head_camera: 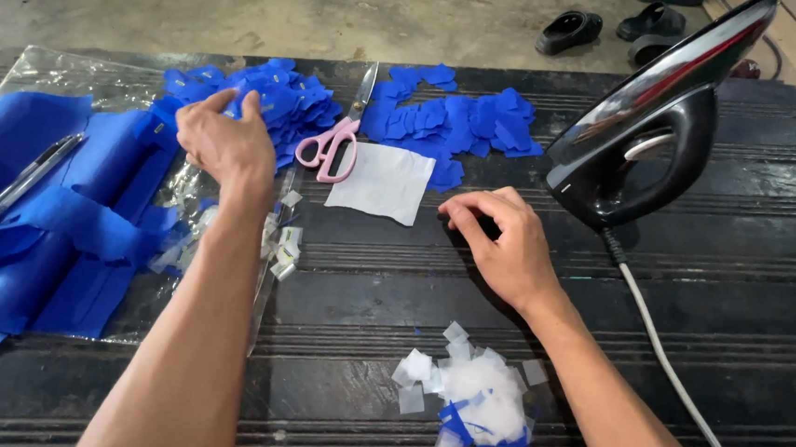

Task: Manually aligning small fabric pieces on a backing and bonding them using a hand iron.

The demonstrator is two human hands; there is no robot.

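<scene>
Left hand [226, 141] pinches a blue fabric piece [238, 100] upper left; light, floppy, best taken by its edge. Right hand [500, 240] rests curled, holding nothing, on the dark table [738, 303].

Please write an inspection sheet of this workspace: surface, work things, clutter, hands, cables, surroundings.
Surface: dark ribbed table.
Work things: pile of small blue fabric pieces; second blue pile; white sheet.
Clutter: pink-handled scissors, black pen, large blue cloth, white and blue scraps, clear plastic.
Hands: left hand reaches into the blue pile; right hand rests fingertips on the table.
Cables: white cord from the upright black iron.
Surroundings: concrete floor, dark sandals.
</scene>
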